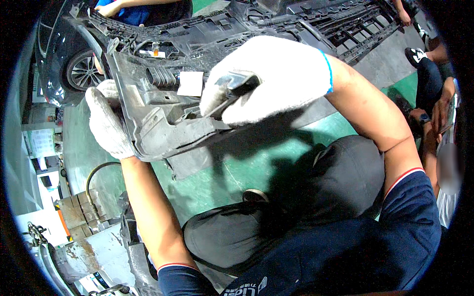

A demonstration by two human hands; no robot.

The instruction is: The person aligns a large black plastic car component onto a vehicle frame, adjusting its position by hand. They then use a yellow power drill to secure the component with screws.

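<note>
A large black plastic car bumper (175, 135) lies in front of me, its dusty inner side facing up. My left hand (109, 121), in a white knit glove, is closed around the bumper's left end. My right hand (276, 79), in a white glove with a blue cuff edge, is closed over the bumper's near edge. A dark, shiny piece (241, 83) shows between its thumb and fingers; what it is I cannot make out. Beside that hand a white paper label (190, 84) sits on the bumper, next to a ribbed black duct (160, 77).
A dark car with a spoked wheel (85, 70) stands at the far left. Another person's arm (131, 3) reaches in at the top. Other people's hands (439, 118) are at the right. At the lower left are a hose (94, 180) and a worn grey metal stand (91, 254).
</note>
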